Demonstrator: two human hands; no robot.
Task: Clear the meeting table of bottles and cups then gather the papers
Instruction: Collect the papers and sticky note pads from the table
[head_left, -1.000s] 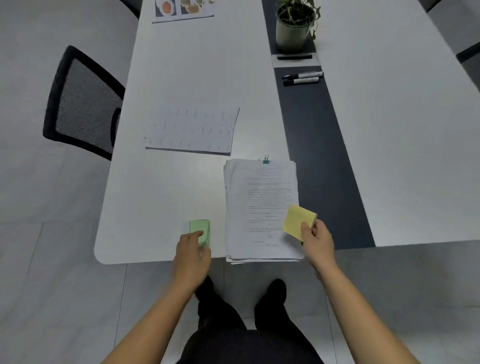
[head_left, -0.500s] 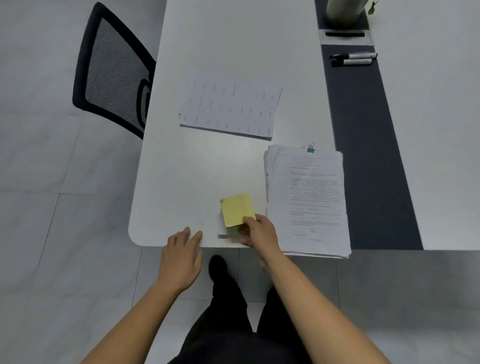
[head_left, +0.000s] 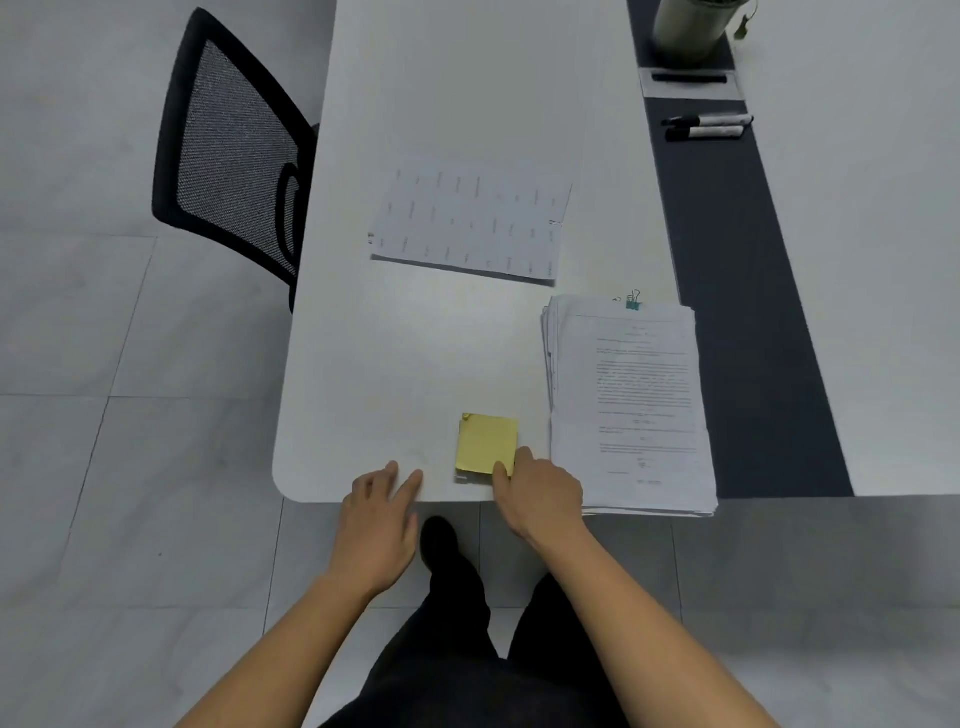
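A yellow sticky-note pad (head_left: 485, 441) lies flat near the front edge of the white meeting table (head_left: 363, 389). My right hand (head_left: 540, 496) pinches its near right corner between thumb and forefinger. My left hand (head_left: 379, 525) rests open on the table edge just left of the pad, fingers straight. A thick stack of printed papers (head_left: 634, 405) sits to the right of the pad, with a teal binder clip (head_left: 632, 301) at its far edge. A loose printed sheet (head_left: 467, 223) lies further back. No green pad shows.
A black mesh chair (head_left: 234, 150) stands at the table's left side. A dark strip (head_left: 753, 312) runs down the table's middle, with two markers (head_left: 706, 127) and a plant pot (head_left: 688, 26) on it at the back.
My right hand carried the yellow pad from over the paper stack leftwards and set it down where the green pad lay. My left hand let go of the green pad and drew back to the edge.
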